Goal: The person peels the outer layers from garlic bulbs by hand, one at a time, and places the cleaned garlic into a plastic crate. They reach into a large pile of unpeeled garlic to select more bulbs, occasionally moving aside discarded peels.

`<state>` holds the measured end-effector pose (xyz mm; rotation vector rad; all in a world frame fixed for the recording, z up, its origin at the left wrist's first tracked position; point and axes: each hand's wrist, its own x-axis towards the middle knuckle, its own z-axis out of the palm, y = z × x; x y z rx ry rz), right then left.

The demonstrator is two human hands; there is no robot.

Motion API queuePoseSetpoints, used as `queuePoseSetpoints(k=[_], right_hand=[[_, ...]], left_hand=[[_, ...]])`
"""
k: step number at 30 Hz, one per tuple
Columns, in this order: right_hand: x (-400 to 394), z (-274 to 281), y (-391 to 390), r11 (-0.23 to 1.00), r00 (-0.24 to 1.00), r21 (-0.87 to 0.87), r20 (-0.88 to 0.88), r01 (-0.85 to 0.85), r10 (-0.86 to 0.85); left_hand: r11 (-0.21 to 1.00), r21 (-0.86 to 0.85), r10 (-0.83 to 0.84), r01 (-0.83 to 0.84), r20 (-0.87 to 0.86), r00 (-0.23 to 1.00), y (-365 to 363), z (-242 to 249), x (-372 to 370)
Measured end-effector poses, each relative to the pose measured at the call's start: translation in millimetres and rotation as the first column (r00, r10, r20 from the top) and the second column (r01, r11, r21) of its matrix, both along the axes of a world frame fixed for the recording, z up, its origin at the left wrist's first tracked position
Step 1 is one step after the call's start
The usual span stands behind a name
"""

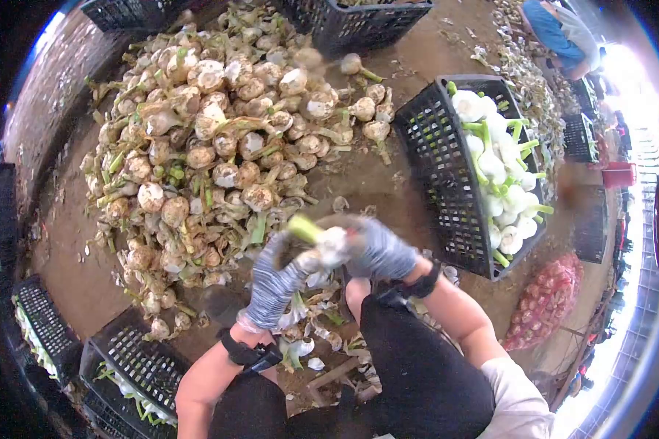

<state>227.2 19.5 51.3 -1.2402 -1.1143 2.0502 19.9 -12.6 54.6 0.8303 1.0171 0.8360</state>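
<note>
A garlic bulb (334, 247) with a short green stem is between my two gloved hands, above my knees. My left hand (277, 282), in a grey striped glove, is closed around its lower left side. From the right, my right hand (382, 249), in a similar glove, has its fingers curled against the white bulb. The fingertips are blurred, and a small reddish spot beside them is too smeared to name. Beyond my hands lies a big heap of untrimmed, soil-stained garlic (220, 139). Loose peeled skins (315, 314) litter the ground below my hands.
At the right stands a black crate (439, 175) filled with clean white garlic (501, 161). A red mesh sack (545, 304) lies behind it. More black crates (135, 358) are at lower left, and another crate (366, 25) is at the top. Another person (560, 36) is at upper right.
</note>
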Motion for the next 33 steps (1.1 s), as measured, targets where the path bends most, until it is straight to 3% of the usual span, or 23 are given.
queuePoseSetpoints(k=[1, 2, 4, 5, 7, 9, 10, 11, 12, 13, 15, 17, 18, 19, 22, 23, 25, 27, 28, 29, 31, 32, 33], right_hand=[[13.8, -2.8, 0.9, 1.0, 1.0, -0.024, 0.027, 0.01, -0.01], [25.4, 11.0, 0.0, 0.981, 0.982, 0.169, 0.145, 0.098, -0.123], [53.2, 37.2, 5.6, 0.851, 0.854, 0.156, -0.248, 0.502, -0.458], [68.3, 41.3, 11.9, 0.713, 0.496, -0.196, -0.596, 0.673, -0.632], [96.5, 46.6, 21.5, 0.904, 0.318, -0.117, -0.911, 0.412, -0.263], [101.9, 33.9, 34.4, 0.919, 0.415, -0.068, -0.878, 0.388, -0.24], [96.9, 22.4, 47.2, 0.872, 0.775, 0.047, -0.483, 0.487, -0.407], [96.3, 6.6, 59.8, 0.839, 0.849, 0.199, 0.059, 0.506, -0.526], [103.9, -31.7, 73.4, 0.829, 0.782, 0.352, 0.308, 0.436, -0.542], [111.6, -74.9, 86.7, 0.819, 0.643, 0.475, 0.525, 0.321, -0.557], [115.6, -122.3, 111.2, 0.904, 0.377, 0.419, 0.827, 0.082, -0.417], [95.5, -139.4, 113.0, 0.955, -0.1, 0.289, 0.95, -0.07, -0.295], [105.4, -170.5, 111.6, 0.917, -0.193, 0.35, 0.903, -0.189, -0.385], [105.5, -169.8, 108.9, 0.919, -0.19, 0.348, 0.905, -0.183, -0.381], [95.4, -153.9, 94.1, 0.874, 0.045, 0.482, 0.876, -0.059, -0.48], [86.1, -137.1, 84.0, 0.876, 0.05, 0.479, 0.878, -0.061, -0.476], [68.5, -102.5, 59.4, 0.694, 0.452, 0.704, 0.575, 0.15, -0.681], [54.5, -73.8, 34.3, 0.802, 0.729, 0.471, 0.39, 0.367, -0.563], [43.8, -54.5, 26.9, 0.851, 0.807, 0.359, 0.317, 0.383, -0.497], [33.0, -37.5, 21.2, 0.893, 0.871, 0.24, 0.232, 0.381, -0.434], [12.8, -18.3, 13.4, 0.937, 0.931, 0.134, 0.135, 0.323, -0.34], [3.2, -15.9, 10.3, 0.965, 0.965, 0.046, 0.033, 0.257, -0.259], [-5.4, -17.5, 6.8, 0.967, 0.967, 0.036, 0.024, 0.251, -0.252]], left_hand=[[0.997, 0.038, 0.07, -0.073, 0.06, 0.996, -1.0, 17.0, 6.5], [0.998, 0.004, 0.058, -0.059, 0.066, 0.996, -1.7, 19.0, 6.6], [0.995, -0.103, 0.009, -0.001, 0.082, 0.997, -5.2, 8.6, 0.4], [0.994, -0.107, 0.014, -0.006, 0.073, 0.997, -6.3, 3.0, -4.1], [0.961, -0.236, -0.129, 0.141, 0.067, 0.989, -4.9, -4.2, -9.0], [0.969, -0.213, -0.123, 0.127, 0.036, 0.992, -6.1, -7.3, -6.0], [0.962, -0.253, -0.092, 0.104, 0.06, 0.994, -6.8, -8.7, -5.5], [0.952, -0.296, -0.061, 0.082, 0.081, 0.995, -8.1, -10.0, -5.4], [0.951, -0.297, -0.061, 0.082, 0.082, 0.995, -8.8, -11.2, -5.5], [0.951, -0.302, -0.045, 0.072, 0.095, 0.994, -9.5, -12.3, -5.6], [0.95, -0.306, -0.022, 0.054, 0.107, 0.994, -9.8, -17.2, -6.2], [0.949, -0.309, -0.063, 0.065, 0.017, 0.998, -10.9, -25.1, -7.5], [0.949, -0.309, -0.064, 0.065, 0.013, 0.998, -10.6, -26.5, -7.7], [0.948, -0.314, -0.062, 0.061, 0.006, 0.998, -10.3, -27.5, -7.9], [0.96, -0.28, -0.03, 0.022, -0.025, 0.999, -9.8, -26.9, -6.5], [0.972, -0.232, 0.006, -0.016, -0.044, 0.999, -8.3, -26.9, -6.6], [0.972, -0.235, -0.008, 0.001, -0.03, 1.0, -4.7, -30.2, -7.5], [0.997, 0.079, 0.028, -0.016, -0.151, 0.988, -0.3, -26.9, -4.1], [0.991, 0.131, 0.005, 0.013, -0.136, 0.991, 1.4, -38.9, -5.7], [0.992, 0.123, 0.015, 0.004, -0.148, 0.989, 2.1, -47.1, -6.8], [0.997, 0.07, -0.031, 0.024, 0.09, 0.995, 5.5, -51.0, -6.0], [0.994, 0.098, -0.06, 0.052, 0.089, 0.994, 7.9, -41.9, -6.8], [0.997, -0.004, -0.072, 0.075, 0.208, 0.976, 7.8, -42.4, -6.5]])
